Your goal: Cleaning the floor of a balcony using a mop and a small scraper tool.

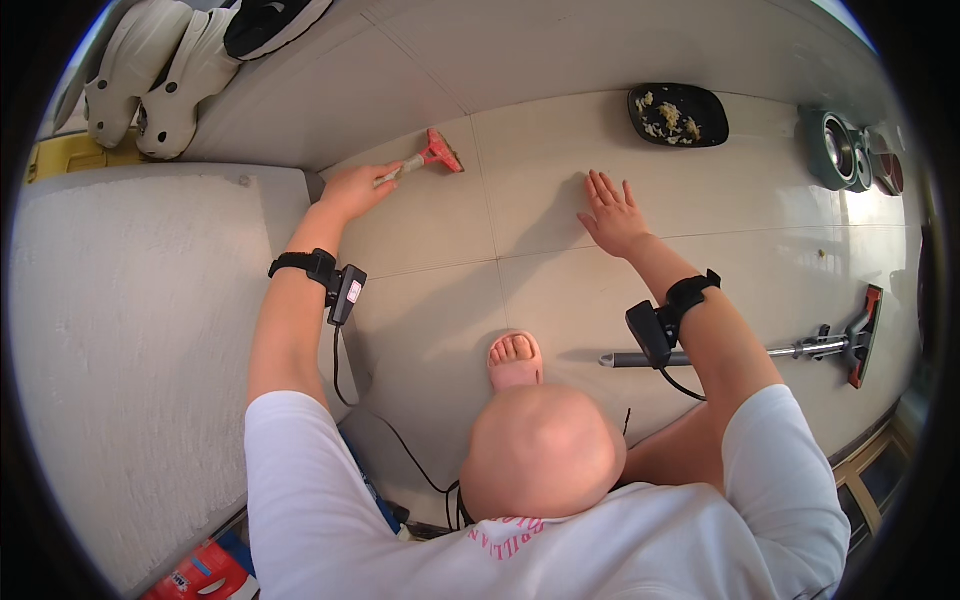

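Observation:
My left hand (pixel 356 193) grips the pale handle of a small red T-shaped hand tool (pixel 444 152), a scraper or a brush. Its head is over the beige tiled floor (pixel 420 217), near the base of the wall; whether it touches is hard to tell. My right hand (pixel 615 221) is held palm down with the fingers apart, above or on the tiles, holding nothing. Beyond it, by the wall, sits a black dish (pixel 716 124) with pale crumbly food scraps in it. Each forearm wears a strapped black device with a cable.
A grey-handled floor tool with an orange-edged head (pixel 825 346) lies to my right. Teal bowls or containers (pixel 821 161) stand at the far right. On the left are a pale block-like surface (pixel 135 337), white clogs (pixel 176 82), a sneaker (pixel 274 30) and a red jug (pixel 199 574).

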The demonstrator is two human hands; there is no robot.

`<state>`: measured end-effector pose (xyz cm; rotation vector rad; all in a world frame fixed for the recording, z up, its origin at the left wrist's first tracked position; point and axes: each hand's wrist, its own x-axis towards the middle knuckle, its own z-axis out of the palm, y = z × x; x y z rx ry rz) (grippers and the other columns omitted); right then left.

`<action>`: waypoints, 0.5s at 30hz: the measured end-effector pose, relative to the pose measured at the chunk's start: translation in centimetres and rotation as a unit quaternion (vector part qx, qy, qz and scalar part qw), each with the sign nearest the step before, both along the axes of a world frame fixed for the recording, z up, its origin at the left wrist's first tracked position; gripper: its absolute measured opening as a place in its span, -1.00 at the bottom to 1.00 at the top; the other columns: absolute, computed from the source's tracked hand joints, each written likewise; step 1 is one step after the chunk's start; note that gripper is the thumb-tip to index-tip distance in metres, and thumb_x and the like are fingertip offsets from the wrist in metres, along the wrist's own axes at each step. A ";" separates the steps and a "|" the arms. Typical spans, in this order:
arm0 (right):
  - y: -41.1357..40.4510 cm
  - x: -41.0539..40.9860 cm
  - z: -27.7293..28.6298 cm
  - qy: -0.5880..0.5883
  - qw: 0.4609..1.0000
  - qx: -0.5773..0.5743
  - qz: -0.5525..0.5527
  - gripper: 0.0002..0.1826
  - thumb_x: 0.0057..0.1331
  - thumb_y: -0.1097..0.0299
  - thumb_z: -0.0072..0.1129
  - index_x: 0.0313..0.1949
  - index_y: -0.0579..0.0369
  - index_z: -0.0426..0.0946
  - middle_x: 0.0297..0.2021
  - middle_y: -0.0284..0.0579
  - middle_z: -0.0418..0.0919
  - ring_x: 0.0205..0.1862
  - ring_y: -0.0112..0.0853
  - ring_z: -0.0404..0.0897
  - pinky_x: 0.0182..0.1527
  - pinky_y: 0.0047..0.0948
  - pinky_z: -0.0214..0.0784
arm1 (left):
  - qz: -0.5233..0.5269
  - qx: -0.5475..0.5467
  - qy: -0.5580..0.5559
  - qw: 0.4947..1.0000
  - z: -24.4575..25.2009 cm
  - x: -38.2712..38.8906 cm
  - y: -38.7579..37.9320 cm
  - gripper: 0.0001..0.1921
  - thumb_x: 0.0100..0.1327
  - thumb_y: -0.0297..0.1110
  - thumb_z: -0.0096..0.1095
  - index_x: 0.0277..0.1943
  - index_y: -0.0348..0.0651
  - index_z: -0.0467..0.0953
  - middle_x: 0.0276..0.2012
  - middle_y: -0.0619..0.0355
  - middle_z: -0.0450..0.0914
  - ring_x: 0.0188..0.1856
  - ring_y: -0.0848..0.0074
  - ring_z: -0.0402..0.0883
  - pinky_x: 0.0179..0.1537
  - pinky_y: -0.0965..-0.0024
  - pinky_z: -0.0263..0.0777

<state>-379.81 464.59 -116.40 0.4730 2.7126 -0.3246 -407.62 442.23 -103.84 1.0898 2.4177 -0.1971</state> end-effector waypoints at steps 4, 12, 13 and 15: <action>2.3 0.9 -1.3 0.095 0.989 -0.021 -0.108 -0.40 0.28 0.06 -0.40 0.21 0.17 -0.10 0.23 -0.08 -0.08 0.27 -0.30 -0.11 0.25 -0.27 -0.24 | -0.049 0.012 -0.019 0.999 -0.7 1.0 4.6 -0.62 0.11 -0.12 -0.02 0.05 0.28 0.34 -0.19 0.09 0.52 -0.20 0.26 0.48 -0.17 0.34 0.34; 7.8 -1.1 -3.8 0.256 0.802 -0.253 -0.478 -0.44 0.25 0.06 -0.22 0.05 0.32 0.15 -0.08 0.11 0.35 -0.02 -0.13 0.34 -0.02 -0.30 0.20 | -0.175 -0.004 -0.009 0.984 -0.8 3.1 13.8 -0.64 0.11 -0.14 -0.01 0.02 0.26 0.37 -0.35 0.16 0.55 -0.38 0.33 0.49 -0.31 0.34 0.35; 8.3 -1.4 -4.1 0.263 0.738 -0.306 -0.540 -0.46 0.24 0.07 -0.19 -0.01 0.34 0.18 -0.16 0.10 0.41 -0.12 -0.15 0.42 -0.10 -0.31 0.28 | -0.198 -0.001 -0.002 0.980 -1.0 3.7 15.0 -0.65 0.12 -0.15 -0.04 0.02 0.26 0.37 -0.40 0.19 0.54 -0.39 0.36 0.49 -0.32 0.35 0.36; 8.4 -2.7 -2.7 0.289 0.643 -0.398 -0.588 -0.53 0.25 0.12 -0.19 -0.08 0.34 0.20 -0.26 0.07 0.44 -0.26 -0.20 0.47 -0.22 -0.34 0.33 | -0.220 0.000 0.006 0.976 -1.1 4.8 16.8 -0.65 0.13 -0.15 -0.07 0.02 0.27 0.37 -0.46 0.21 0.53 -0.40 0.40 0.49 -0.34 0.36 0.37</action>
